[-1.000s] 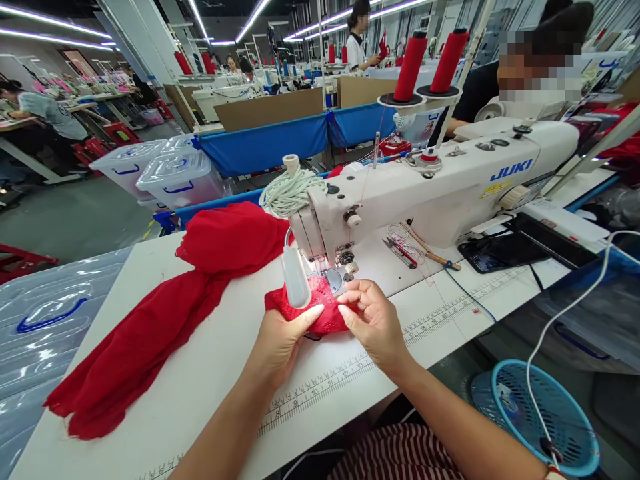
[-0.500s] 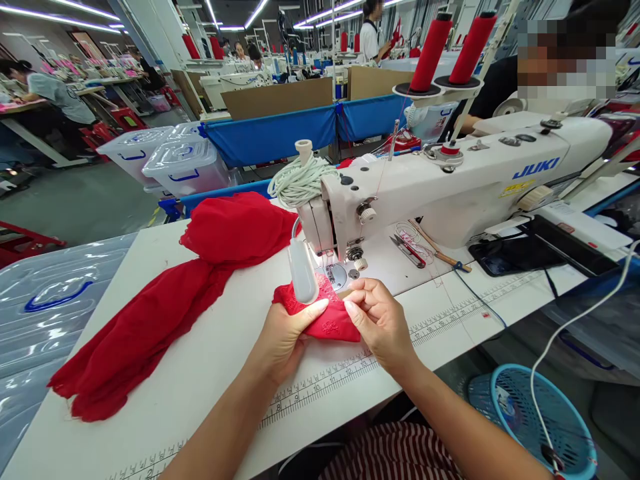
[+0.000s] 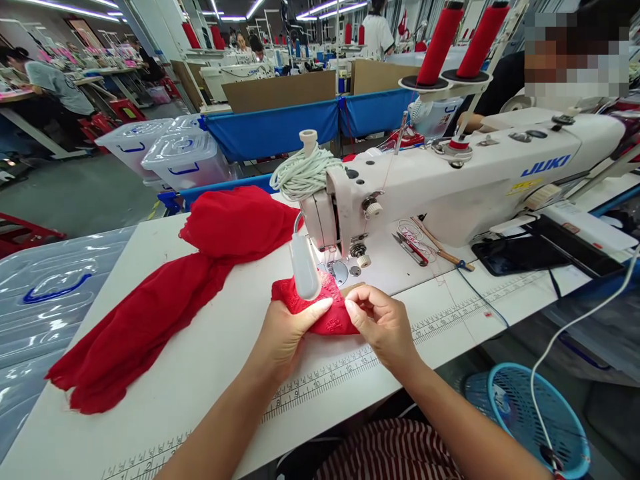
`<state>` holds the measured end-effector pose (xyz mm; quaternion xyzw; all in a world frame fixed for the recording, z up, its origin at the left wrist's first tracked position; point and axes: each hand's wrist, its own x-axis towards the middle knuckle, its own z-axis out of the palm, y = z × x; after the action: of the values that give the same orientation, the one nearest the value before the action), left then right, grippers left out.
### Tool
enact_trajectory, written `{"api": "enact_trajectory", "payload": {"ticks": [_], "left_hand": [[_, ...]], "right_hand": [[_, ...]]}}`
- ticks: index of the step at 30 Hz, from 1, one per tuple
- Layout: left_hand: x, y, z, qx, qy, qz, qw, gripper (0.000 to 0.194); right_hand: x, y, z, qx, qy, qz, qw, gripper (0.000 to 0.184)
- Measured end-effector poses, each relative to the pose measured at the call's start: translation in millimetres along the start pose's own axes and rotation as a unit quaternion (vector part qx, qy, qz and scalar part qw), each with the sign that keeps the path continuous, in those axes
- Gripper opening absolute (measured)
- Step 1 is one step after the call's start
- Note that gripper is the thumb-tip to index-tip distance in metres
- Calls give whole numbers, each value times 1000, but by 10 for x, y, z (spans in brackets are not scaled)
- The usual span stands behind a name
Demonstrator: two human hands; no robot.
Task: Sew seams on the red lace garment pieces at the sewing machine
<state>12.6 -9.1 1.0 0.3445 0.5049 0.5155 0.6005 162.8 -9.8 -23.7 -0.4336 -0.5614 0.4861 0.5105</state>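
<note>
Both my hands hold a small red lace fabric piece (image 3: 333,325) just in front of the sewing machine (image 3: 415,193). My left hand (image 3: 285,333) is closed on its left side, the thumb lying on top and the fingers underneath. At the right edge, my right hand (image 3: 383,323) pinches the cloth between thumb and fingertips. A white lamp head (image 3: 305,267) hangs over the piece and hides part of it. Beyond the cloth lies the needle plate (image 3: 339,272). A larger red cloth (image 3: 165,307) is spread on the table to the left.
Thread snips (image 3: 411,250), a wooden-handled tool (image 3: 443,247) and a black phone (image 3: 523,253) lie by the machine. A ruler strip (image 3: 320,385) runs along the table's front. A blue basket (image 3: 545,407) stands below right. A co-worker (image 3: 500,87) sits behind the machine.
The view has shifted slightly. Both hands keep hold of the red lace piece; its front edge has risen a little. The larger red cloth lies as before.
</note>
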Motion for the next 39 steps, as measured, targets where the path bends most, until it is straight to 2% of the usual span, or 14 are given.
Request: {"api": "enact_trajectory", "payload": {"ticks": [5,14,19,24,28,34,39], "left_hand": [[6,-9,-6,17,-30,-14,999,30],[8,1,-9,7,-50,-18,999,28],[9,24,-3,39,-28,-17,999,29],[5,8,-63,33,-41,-19,998,34],[-1,30,-34,43,-57,-27,997,30],[10,24,-6,50,-28,-14,998,30],[2,12,-76,40,-38,-20,998,37]], "right_hand": [[-4,-1,-9,-22,-11,5,1000,19],[0,-2,4,-25,-10,6,1000,19],[-5,3,3,-52,-6,-2,999,18],[8,4,4,-15,-2,33,999,19],[7,12,12,-18,-8,31,999,19],[-4,26,23,-49,-12,3,999,19],[3,16,6,-31,-13,23,999,22]]}}
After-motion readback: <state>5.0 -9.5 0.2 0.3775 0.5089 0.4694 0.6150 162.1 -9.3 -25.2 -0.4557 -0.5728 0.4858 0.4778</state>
